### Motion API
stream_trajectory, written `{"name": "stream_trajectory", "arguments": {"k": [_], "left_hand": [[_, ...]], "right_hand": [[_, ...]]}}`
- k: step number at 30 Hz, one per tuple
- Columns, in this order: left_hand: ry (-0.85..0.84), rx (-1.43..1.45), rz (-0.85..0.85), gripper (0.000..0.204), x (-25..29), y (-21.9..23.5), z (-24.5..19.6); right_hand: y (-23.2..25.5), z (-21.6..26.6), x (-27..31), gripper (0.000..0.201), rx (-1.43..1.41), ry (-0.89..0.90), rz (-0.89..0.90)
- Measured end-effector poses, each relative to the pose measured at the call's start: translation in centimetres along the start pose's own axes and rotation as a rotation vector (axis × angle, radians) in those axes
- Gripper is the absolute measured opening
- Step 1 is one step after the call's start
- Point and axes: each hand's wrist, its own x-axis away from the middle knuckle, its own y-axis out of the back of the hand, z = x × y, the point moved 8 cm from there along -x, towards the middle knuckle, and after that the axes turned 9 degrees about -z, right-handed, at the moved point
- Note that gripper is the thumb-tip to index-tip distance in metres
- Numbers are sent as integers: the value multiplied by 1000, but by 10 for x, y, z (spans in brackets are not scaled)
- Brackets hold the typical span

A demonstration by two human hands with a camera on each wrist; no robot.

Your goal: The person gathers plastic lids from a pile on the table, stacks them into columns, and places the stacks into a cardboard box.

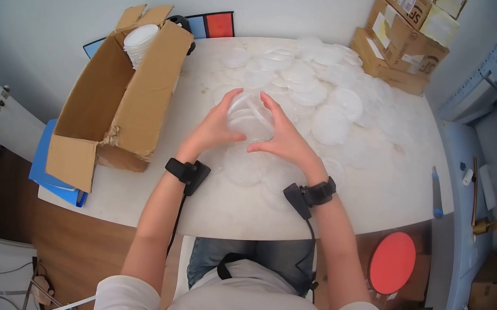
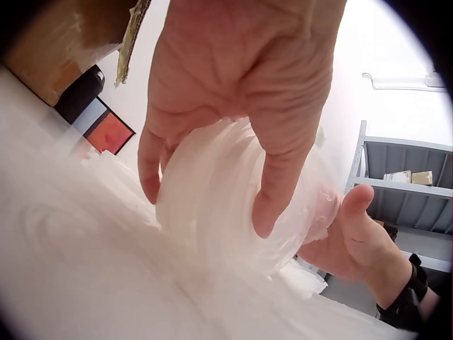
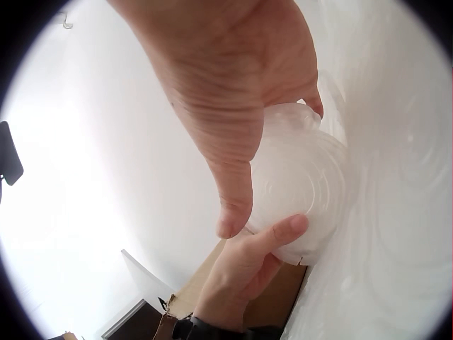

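Head view: over the white tabletop (image 1: 212, 214), a stack of lids (image 1: 252, 119) sits between the left-hand grip (image 1: 214, 124) and the right-hand grip (image 1: 288, 139). Each is cupped around it from its own side, fingers at the far edge, thumb at the near. The stack is round, translucent and whitish, with faint curved lines where the layers overlap. Loose lids (image 1: 333, 120) of the same cloudy look lie scattered and overlapping beyond it and beside it, with more in front. Left of the hands stands an open cardboard box (image 1: 148, 105) with white round pieces (image 1: 140, 44) stacked inside at its far end.

Left wrist view: the stack appears on edge, its rims showing as close, milky ridges that catch the light. The left-hand grip holds it, thumb along the layers and a finger around the other side. Whether its lower edge touches the lids below cannot be told.

Right wrist view: an end lid shows its face, frosted and ringed with concentric circles. The left thumb lies against that face; the right-hand grip is spread around the stack, its thumb beside the edge and fingers at the far side.
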Motion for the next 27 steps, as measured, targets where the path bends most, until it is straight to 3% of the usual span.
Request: {"name": "stream_trajectory", "arguments": {"k": [1,2,4,6,7,9,10,12,13,15,16,18,21,23,27], "left_hand": [[79,50,-5,78,-1,0,7],[156,100,-10,78,-2,-1,14],[131,170,-87,73,-8,5,20],[105,243,-158,69,-14,11,24],[150,363,-164,65,-16,12,24],[196,485,-167,62,-18,13,20],[235,566,-194,61,-17,13,17],[274,651,-217,59,-15,8,15],[302,623,-193,60,-14,1,15],[331,596,-165,61,-9,-11,11],[310,613,-103,61,-7,-20,2],[296,631,-35,60,-3,-26,-7],[402,796,75,59,4,-37,-4],[579,1051,88,55,10,-45,9],[542,965,48,53,7,-49,16]], "right_hand": [[-1,-2,-1,91,-1,1,0],[5,-3,-5,79,22,35,-85],[14,-6,-10,67,45,71,-172],[41,-14,-9,37,-15,59,-366],[46,-14,-7,37,-13,58,-368],[67,-36,2,20,-353,-195,-540],[72,-36,4,20,-351,-196,-541],[78,-42,6,14,-644,-217,-551],[78,-42,6,14,-641,-217,-554],[61,-11,1,25,-266,114,-324],[55,-10,1,25,-265,111,-326],[39,-29,3,45,-482,-144,-305],[36,-36,5,61,-540,-223,-310],[33,-31,6,63,-515,-252,-285],[34,-30,2,69,-541,-204,-266]]}}
